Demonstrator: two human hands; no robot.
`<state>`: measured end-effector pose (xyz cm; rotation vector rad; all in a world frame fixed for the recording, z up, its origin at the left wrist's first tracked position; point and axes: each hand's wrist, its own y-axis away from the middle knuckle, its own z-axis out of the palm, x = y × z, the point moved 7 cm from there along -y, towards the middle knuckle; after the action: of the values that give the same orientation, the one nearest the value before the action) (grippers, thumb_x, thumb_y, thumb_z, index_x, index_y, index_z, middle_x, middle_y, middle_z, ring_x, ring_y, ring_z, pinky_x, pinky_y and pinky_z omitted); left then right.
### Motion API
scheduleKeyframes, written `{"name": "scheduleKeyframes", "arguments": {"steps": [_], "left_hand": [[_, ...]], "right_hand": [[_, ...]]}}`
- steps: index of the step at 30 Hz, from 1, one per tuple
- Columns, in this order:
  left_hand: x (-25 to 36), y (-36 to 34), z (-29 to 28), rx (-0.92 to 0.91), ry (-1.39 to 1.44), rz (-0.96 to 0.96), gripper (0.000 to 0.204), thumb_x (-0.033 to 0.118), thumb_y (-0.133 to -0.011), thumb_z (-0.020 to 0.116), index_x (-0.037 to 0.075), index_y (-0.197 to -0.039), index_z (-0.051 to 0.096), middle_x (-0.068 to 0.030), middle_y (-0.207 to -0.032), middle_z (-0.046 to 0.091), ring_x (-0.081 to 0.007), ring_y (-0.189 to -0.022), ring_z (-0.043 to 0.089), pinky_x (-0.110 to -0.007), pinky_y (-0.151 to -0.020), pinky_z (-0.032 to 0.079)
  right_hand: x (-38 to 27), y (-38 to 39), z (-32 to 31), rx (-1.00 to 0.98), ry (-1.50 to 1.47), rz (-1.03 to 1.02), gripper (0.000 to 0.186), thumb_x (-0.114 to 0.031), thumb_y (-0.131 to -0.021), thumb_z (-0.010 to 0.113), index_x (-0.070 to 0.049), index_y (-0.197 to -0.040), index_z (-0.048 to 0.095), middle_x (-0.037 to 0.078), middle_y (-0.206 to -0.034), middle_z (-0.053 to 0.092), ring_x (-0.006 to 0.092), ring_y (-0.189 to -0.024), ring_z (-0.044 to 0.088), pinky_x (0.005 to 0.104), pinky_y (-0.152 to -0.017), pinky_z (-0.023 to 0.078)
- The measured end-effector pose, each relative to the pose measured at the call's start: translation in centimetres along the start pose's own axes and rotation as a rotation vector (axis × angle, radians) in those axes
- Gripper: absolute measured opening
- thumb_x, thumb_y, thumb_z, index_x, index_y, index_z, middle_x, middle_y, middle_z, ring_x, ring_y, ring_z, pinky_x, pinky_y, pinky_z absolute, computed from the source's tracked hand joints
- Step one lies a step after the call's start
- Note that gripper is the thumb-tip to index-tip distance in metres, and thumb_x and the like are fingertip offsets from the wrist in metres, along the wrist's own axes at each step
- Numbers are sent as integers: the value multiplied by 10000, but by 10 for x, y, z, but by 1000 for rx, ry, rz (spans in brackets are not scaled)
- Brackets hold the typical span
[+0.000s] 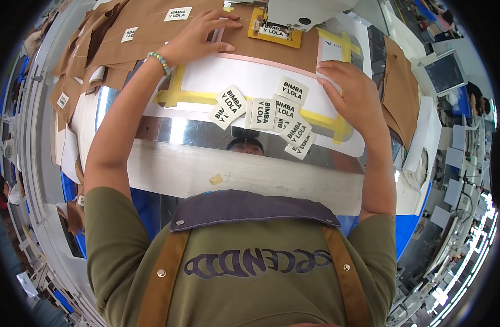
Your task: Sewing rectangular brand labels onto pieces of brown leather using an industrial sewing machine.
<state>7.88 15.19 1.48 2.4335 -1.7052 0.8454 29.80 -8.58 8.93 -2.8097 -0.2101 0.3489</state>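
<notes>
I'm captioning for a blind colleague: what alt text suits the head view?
A person's left hand is spread at the left of a brown panel under a sewing machine, the right hand at the panel's near right corner. A yellow frame surrounds one white label; loose labels overlap nearer the person.

My left forearm [122, 122] slants far and rightward, and my left hand [201, 41] lies at its end, back upward, slightly farther out than the other. Its fingers reach loosely to the right, the thumb apart on the near side. My right forearm [383, 155] stands on the right; my right hand [348, 87] turns left, fingers gently curved, thumb parted on the near side.
</notes>
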Motion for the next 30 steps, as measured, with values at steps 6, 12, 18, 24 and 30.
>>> {"name": "scheduleKeyframes", "arguments": {"steps": [6,12,18,24,30], "left_hand": [[30,-10,13,27,3,82,533,355,-894,869,181,-1379,735,-52,-1494,606,-317,-1423,496,-469,-1214,426],[54,-24,29,132,52,139,318,232,-915,850,118,-1196,755,-63,-1219,655,-288,-1207,578,-412,-1052,492],[63,-21,29,191,61,94,102,118,-957,792,47,-1018,750,-51,-953,656,-203,-831,599,-355,-783,515],[58,-14,23,260,80,150,267,251,-931,838,94,-1119,732,-48,-1133,686,-271,-1108,605,-400,-951,511],[48,-29,31,82,25,93,321,276,-928,847,78,-1144,716,-61,-1177,675,-285,-1160,603,-405,-957,512]], "right_hand": [[3,14,1,-19,43,26,206,-203,-992,730,-50,-1115,792,98,-1180,785,313,-1055,734,427,-889,595],[6,33,-7,-39,-1,108,245,-216,-1003,736,-57,-1182,790,111,-1234,778,330,-1129,728,414,-955,586],[15,54,-16,-6,45,175,237,-256,-1016,710,-89,-1161,798,86,-1207,786,313,-1085,734,418,-916,592],[44,80,-45,12,104,430,256,-245,-1015,722,-103,-1217,789,71,-1262,780,320,-1107,740,405,-944,590],[113,125,-58,63,474,500,234,-225,-980,741,-136,-1190,793,48,-1219,789,330,-1060,742,430,-908,593]]}}
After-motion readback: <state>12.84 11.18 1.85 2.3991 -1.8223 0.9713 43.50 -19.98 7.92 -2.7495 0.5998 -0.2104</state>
